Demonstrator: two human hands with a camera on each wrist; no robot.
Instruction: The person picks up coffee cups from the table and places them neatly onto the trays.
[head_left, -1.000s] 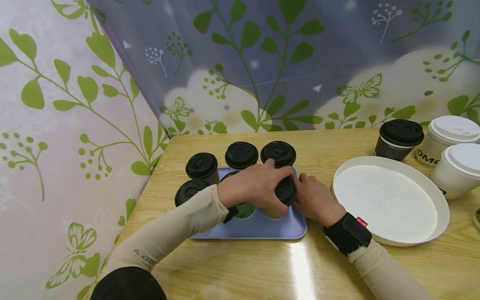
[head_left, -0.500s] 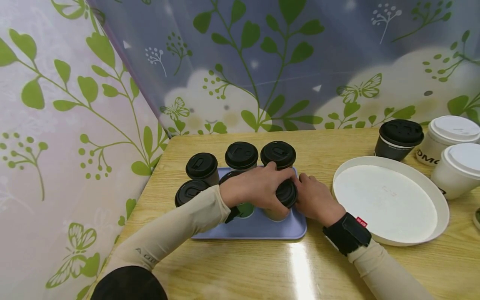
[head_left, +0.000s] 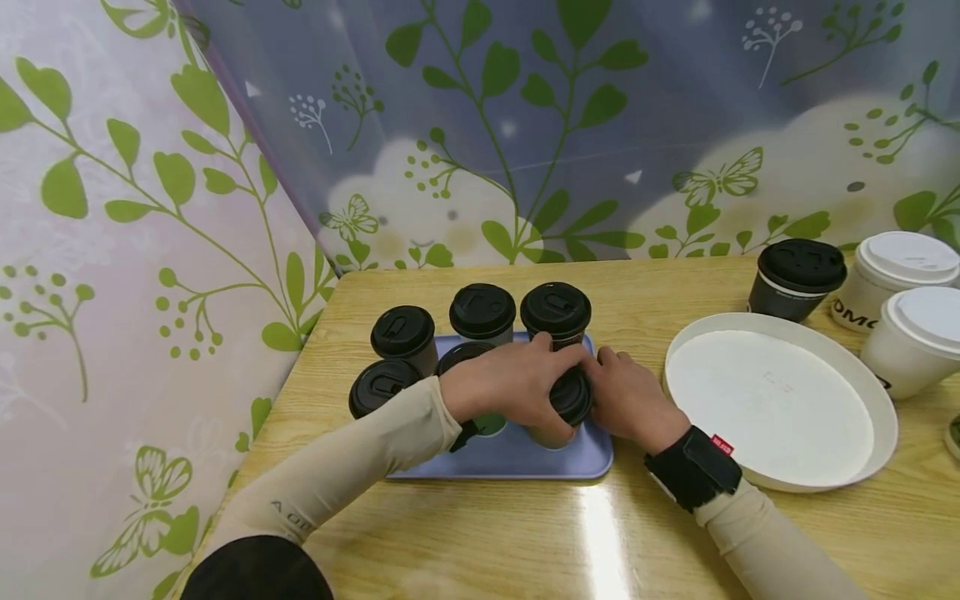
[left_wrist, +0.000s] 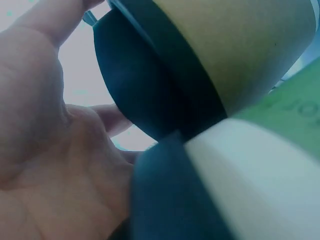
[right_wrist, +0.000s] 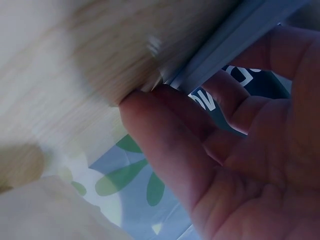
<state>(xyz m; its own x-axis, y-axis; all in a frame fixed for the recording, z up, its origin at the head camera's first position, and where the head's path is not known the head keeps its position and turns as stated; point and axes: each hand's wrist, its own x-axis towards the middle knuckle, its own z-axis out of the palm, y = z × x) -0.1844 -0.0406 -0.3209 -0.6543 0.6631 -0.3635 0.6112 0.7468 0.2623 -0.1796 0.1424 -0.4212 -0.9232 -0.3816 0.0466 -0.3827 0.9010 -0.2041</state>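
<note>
My left hand (head_left: 517,375) curls thumb and fingers round a brown paper coffee cup (left_wrist: 240,45) with a black lid (head_left: 572,398), at the front right of a lilac tray (head_left: 517,462). Beneath the left wrist is a green-and-white cup (left_wrist: 300,100) with a black lid. My right hand (head_left: 630,392) grips the tray's right rim, its fingers curled low by the tabletop in the right wrist view. More black-lidded cups stand behind and left: one back right (head_left: 556,310), one back middle (head_left: 482,312), one back left (head_left: 403,332), one front left (head_left: 384,387).
To the right lies a round white tray (head_left: 780,400) with a raised rim. Behind it stand a black cup (head_left: 795,279) and two white lidded cups, one farther (head_left: 900,275) and one nearer (head_left: 915,342). A patterned cloth (head_left: 600,125) hangs behind the wooden table (head_left: 450,533).
My left fingers have slid slightly toward me, showing more of the back right cup. The held cup has shifted a little on the tray. The right hand looks unmoved.
</note>
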